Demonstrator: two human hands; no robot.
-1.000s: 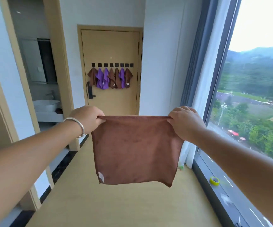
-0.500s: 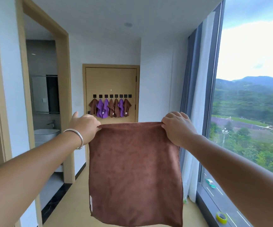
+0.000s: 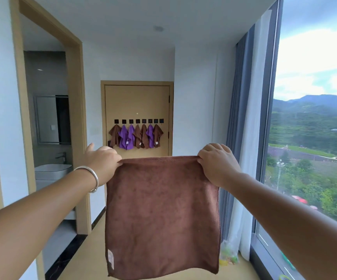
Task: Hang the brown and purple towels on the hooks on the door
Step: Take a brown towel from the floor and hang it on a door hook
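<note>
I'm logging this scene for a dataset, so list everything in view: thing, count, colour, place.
held towel: 1, brown, stretched between both hands
hung towels: 7, four brown, three purple, on door hooks
hooks: 8, black, row on door; rightmost bare
door: 1, tan, far end
basin: 1, white, side room left
curtain: 1, grey-blue and white, by window
bracelet: 1, silver, left wrist
left hand: grips towel's left corner
right hand: grips right corner

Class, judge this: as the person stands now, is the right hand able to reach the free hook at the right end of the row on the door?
Probably not yet. The right hand pinches the brown towel, and the hook looks far down the hallway.
</note>
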